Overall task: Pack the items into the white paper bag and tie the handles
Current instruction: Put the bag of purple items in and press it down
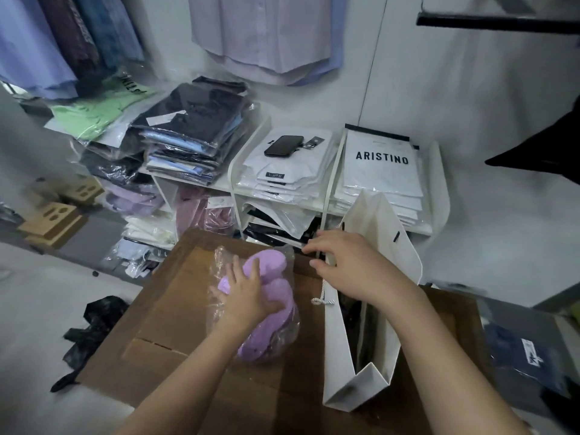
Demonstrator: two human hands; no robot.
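Left hand (248,296) flat on the purple pack (266,337), fingers splayed and fairly straight, pressing down rather than closing round it, thumb tucked against a fold. Pack lying on the brown box (163,309), just left of the bag (398,265); touching its wall or only close, hard to say. Loose clear wrap bunched round the cloth, so probably slippery and springy to handle.

Next over, a rope handle (320,300) hanging outside the bag's left wall. Right hand (345,262) at the rim of that wall, fingers curled, thumb below them, seemingly pinching the paper to hold the mouth open. Bag upright on the box, mouth gaping, something dark already inside.

Step in hand, by the look of it: getting the pack in. To do it well:
- Squeeze the air out first and fold the pack narrower than the mouth.
- Swap the flat press for a proper grip.
- Keep the rim pulled wide and the bag steady.
- Feed the pack in narrow end first, sliding down the wall, clear of the handle.
- Avoid forcing, for fear of creasing or tearing the paper at the folds.
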